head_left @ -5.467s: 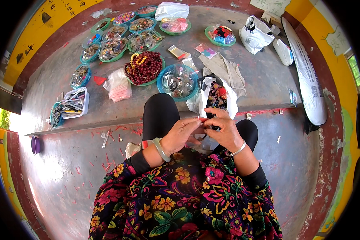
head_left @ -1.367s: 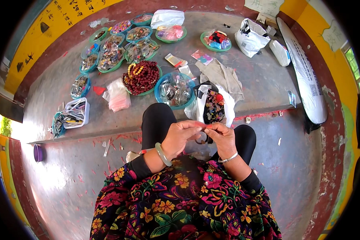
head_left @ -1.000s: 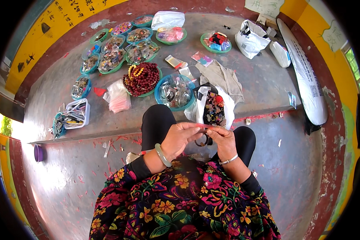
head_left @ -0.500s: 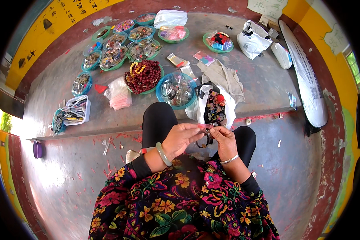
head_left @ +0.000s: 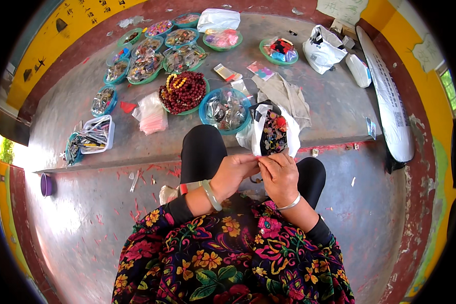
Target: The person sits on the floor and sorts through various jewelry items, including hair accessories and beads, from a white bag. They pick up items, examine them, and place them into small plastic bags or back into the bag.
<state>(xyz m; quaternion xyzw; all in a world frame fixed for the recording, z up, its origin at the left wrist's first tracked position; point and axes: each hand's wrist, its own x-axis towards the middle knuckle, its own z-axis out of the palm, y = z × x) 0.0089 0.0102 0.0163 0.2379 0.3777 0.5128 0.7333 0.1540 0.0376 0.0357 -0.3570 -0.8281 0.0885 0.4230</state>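
My left hand [head_left: 233, 175] and my right hand [head_left: 279, 175] are held together over my lap, above my black-clad knees. Their fingertips meet and pinch a thin red cord [head_left: 259, 158]; it is too small to make out further. A small dark loop [head_left: 254, 179] hangs below, between the two palms. The left wrist wears a pale green bangle and the right wrist a silver one. Just beyond my fingers, on the step edge, stands an open white plastic bag of colourful beads [head_left: 273, 133].
On the raised concrete floor [head_left: 329, 106] lie a blue bowl of clear packets [head_left: 225, 109], a green bowl of dark red beads [head_left: 183, 92], a pink packet [head_left: 152, 115], a white tool tray [head_left: 95, 136], several more bead bowls [head_left: 144, 66], a white bag [head_left: 321, 48] and a long white board [head_left: 387, 101].
My hands have stayed over my lap and drawn closer, the fingertips now meeting. The cord that stretched between them earlier is now short and mostly hidden.
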